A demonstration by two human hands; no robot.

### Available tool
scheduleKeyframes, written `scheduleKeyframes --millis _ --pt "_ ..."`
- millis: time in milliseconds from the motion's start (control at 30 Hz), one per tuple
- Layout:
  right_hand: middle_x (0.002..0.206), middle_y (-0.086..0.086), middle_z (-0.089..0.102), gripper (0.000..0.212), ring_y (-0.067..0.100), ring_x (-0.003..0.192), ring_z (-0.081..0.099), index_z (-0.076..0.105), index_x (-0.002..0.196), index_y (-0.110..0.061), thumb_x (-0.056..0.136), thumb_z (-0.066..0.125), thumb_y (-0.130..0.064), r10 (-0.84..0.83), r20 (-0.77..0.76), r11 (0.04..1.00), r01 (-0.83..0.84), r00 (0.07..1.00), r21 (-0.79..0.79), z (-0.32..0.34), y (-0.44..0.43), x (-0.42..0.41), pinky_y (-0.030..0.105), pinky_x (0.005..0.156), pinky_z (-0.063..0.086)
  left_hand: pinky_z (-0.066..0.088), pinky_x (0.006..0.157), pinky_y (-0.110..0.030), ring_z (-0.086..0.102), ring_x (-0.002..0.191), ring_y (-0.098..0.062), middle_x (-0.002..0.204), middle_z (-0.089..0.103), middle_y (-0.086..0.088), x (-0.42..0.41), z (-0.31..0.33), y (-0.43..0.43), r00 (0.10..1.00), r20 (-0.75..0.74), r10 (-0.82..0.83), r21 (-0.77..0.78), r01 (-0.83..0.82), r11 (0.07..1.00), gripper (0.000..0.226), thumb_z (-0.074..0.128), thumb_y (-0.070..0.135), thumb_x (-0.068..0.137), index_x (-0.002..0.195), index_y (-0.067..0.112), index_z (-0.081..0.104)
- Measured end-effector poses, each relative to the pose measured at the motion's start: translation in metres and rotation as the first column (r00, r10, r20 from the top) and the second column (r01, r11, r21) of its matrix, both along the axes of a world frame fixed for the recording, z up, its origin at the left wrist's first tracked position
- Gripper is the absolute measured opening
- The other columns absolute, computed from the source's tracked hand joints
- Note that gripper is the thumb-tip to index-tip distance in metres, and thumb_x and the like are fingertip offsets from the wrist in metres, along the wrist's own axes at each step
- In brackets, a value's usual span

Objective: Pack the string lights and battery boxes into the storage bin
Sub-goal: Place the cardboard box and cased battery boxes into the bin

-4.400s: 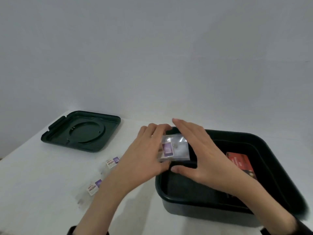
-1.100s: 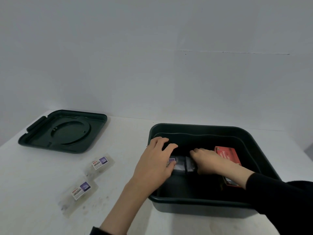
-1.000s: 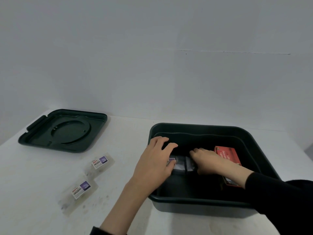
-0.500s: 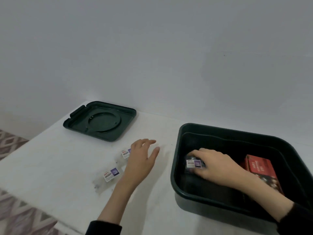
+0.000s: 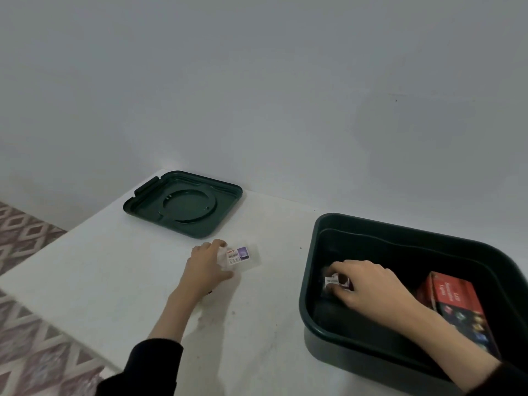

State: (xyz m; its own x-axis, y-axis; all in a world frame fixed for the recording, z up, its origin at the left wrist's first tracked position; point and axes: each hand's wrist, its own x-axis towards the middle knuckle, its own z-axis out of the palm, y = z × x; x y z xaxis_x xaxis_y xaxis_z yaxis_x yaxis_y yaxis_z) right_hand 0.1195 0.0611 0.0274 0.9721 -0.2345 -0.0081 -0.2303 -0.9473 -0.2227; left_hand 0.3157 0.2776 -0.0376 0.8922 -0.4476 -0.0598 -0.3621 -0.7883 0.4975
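The dark green storage bin (image 5: 400, 225) stands on the white table at the right. Inside it, my right hand (image 5: 365, 284) rests low on the left of the bin floor, fingers closed on a clear string-light packet (image 5: 336, 281) with a white and purple label. A red string-lights box (image 5: 454, 302) lies in the bin's right half. On the table left of the bin, my left hand (image 5: 204, 268) pinches the near end of another clear labelled packet (image 5: 239, 255) between thumb and fingers. A third packet seen earlier is hidden by that hand and wrist.
The bin's dark green lid (image 5: 183, 207) lies upside down at the table's far left corner. The table's left edge (image 5: 57, 238) runs diagonally close to my left arm, with patterned floor (image 5: 25, 338) beyond. A plain wall stands behind the table.
My left hand left the bin, moved left over the table and closed on a packet there. My right hand stayed in the bin, pressing its packet down. The view swung left.
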Motion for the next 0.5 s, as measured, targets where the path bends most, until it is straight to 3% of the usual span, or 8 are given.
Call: scheduleKeyframes --millis 100,200,267,367,500 --pt "0.107 -0.016 0.056 0.031 0.010 0.100 0.056 0.051 0.122 -0.038 0.091 0.050 -0.040 -0.018 0.077 0.998 0.013 0.997 0.059 0.001 -0.001 0.000 0.028 0.079 0.043 0.029 0.086 -0.020 0.035 0.115 -0.015 0.125 0.046 0.000 -0.018 0.022 -0.005 0.992 0.106 -0.075 -0.195 0.095 0.976 0.062 0.076 0.017 0.073 0.127 0.022 0.046" --pt "0.107 -0.019 0.047 0.051 0.002 0.092 0.051 0.039 0.135 -0.038 0.088 0.056 -0.039 -0.049 0.254 0.982 0.000 0.966 0.190 0.005 -0.001 0.000 0.031 0.085 0.049 0.029 0.080 -0.008 0.035 0.112 -0.008 0.120 0.041 0.009 -0.036 0.050 -0.014 0.971 0.204 -0.128 -0.319 0.189 0.929 0.063 0.076 0.016 0.073 0.127 0.026 0.046" --pt "0.118 -0.020 0.043 0.063 0.001 0.103 0.048 0.031 0.140 -0.039 0.084 0.060 -0.044 -0.051 0.413 0.964 -0.062 0.909 0.257 0.010 0.000 0.000 0.025 0.090 0.046 0.028 0.081 -0.004 0.035 0.113 -0.006 0.120 0.040 0.012 -0.049 0.066 -0.021 0.947 0.276 -0.165 -0.345 0.258 0.903 0.063 0.076 0.018 0.073 0.127 0.028 0.046" --pt "0.138 -0.012 0.037 0.073 0.006 0.128 0.034 0.025 0.143 -0.034 0.080 0.059 -0.051 0.058 0.564 0.974 -0.169 0.824 0.148 0.023 0.005 0.001 0.022 0.104 0.030 0.029 0.085 -0.007 0.032 0.113 -0.001 0.121 0.038 0.015 -0.070 0.085 -0.034 0.891 0.377 -0.254 -0.314 0.381 0.870 0.067 0.076 0.023 0.073 0.131 0.030 0.042" --pt "0.147 -0.002 0.035 0.076 0.015 0.137 0.028 0.024 0.145 -0.024 0.080 0.055 -0.047 0.192 0.570 0.978 -0.204 0.799 -0.043 0.031 0.016 0.007 0.030 0.112 0.023 0.032 0.086 -0.001 0.036 0.111 0.000 0.117 0.039 0.018 -0.087 0.093 -0.051 0.845 0.445 -0.298 -0.349 0.470 0.811 0.063 0.074 0.028 0.076 0.130 0.025 0.042"
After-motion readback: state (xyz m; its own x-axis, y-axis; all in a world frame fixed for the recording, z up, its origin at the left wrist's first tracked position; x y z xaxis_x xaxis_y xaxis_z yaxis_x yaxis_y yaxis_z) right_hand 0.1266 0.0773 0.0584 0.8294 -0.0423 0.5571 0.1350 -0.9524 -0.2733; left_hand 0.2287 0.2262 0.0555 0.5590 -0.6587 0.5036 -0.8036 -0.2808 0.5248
